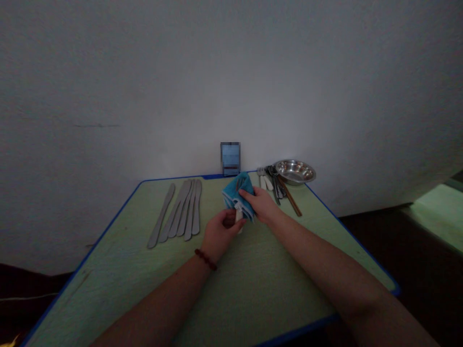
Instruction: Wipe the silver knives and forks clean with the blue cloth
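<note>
My left hand [221, 230] pinches the white handle of a fork [238, 212] over the middle of the table. The fork's metal prongs show against a blue cloth [231, 187] with a pale edge. My right hand [263, 205] grips that cloth around the fork's upper part, thumb on top. Part of the fork is hidden by the cloth and fingers. Left of my hands, several grey table knives [183, 212] lie side by side, handles toward me, one set a little apart at the far left.
Behind the right hand lie white-handled forks [266, 183], metal spoons [277, 185] and brown chopsticks [291, 198]. A shiny steel bowl [295, 172] sits at the back right corner. A screen device [230, 159] leans on the wall. The pale green table [123, 250] has a blue rim.
</note>
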Motion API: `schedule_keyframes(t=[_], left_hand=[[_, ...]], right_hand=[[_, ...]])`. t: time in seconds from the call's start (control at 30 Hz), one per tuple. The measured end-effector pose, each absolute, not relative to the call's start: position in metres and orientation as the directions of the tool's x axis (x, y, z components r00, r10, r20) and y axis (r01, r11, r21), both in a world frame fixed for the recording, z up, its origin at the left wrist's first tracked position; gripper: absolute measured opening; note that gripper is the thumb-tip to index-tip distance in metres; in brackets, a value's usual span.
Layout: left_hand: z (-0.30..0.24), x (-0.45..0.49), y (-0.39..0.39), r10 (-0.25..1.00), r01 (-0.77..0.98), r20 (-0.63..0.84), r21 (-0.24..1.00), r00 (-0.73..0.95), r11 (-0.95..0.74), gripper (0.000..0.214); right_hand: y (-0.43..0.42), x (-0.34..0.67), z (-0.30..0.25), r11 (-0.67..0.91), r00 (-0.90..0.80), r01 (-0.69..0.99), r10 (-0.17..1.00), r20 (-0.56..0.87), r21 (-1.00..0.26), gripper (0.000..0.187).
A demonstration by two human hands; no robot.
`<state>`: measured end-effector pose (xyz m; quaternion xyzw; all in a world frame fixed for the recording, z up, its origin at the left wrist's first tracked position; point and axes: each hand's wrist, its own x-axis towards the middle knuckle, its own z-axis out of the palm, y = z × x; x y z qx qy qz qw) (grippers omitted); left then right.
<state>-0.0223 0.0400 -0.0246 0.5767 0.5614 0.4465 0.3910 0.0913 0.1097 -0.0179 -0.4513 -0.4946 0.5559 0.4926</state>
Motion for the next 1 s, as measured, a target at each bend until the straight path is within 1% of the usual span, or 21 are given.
schedule_keyframes(t=[0.17,0.27,0.53,0.73,0.93,1.0], left_hand=[[-0.027,-0.022,0.040,0.996,0.259,0.083,0.963,-0.018,-0.075,0.028],[-0.028,-0.022,0.040,0.997,0.251,0.079,0.965,-0.015,-0.073,0.030],[-0.030,-0.022,0.042,0.999,0.245,0.035,0.969,-0.007,-0.032,0.034],[-0.029,-0.021,0.041,1.000,0.242,0.026,0.970,0.011,-0.027,0.033],[-0.026,-0.021,0.040,1.000,0.275,0.028,0.961,0.006,-0.028,0.032],[-0.026,-0.021,0.040,1.000,0.266,0.026,0.964,0.007,-0.027,0.030]], right_hand=[[0.115,0.095,-0.021,0.077,-0.091,0.027,0.993,0.075,-0.997,0.030],[0.117,0.097,-0.023,0.119,-0.078,0.090,0.991,0.113,-0.989,0.033],[0.117,0.103,-0.017,0.194,-0.051,0.248,0.981,0.187,-0.949,0.031],[0.119,0.108,-0.014,0.257,-0.064,0.283,0.966,0.249,-0.924,0.031],[0.116,0.111,-0.001,0.296,-0.066,0.470,0.951,0.302,-0.832,0.030],[0.113,0.112,0.004,0.301,-0.069,0.499,0.948,0.309,-0.812,0.029]])
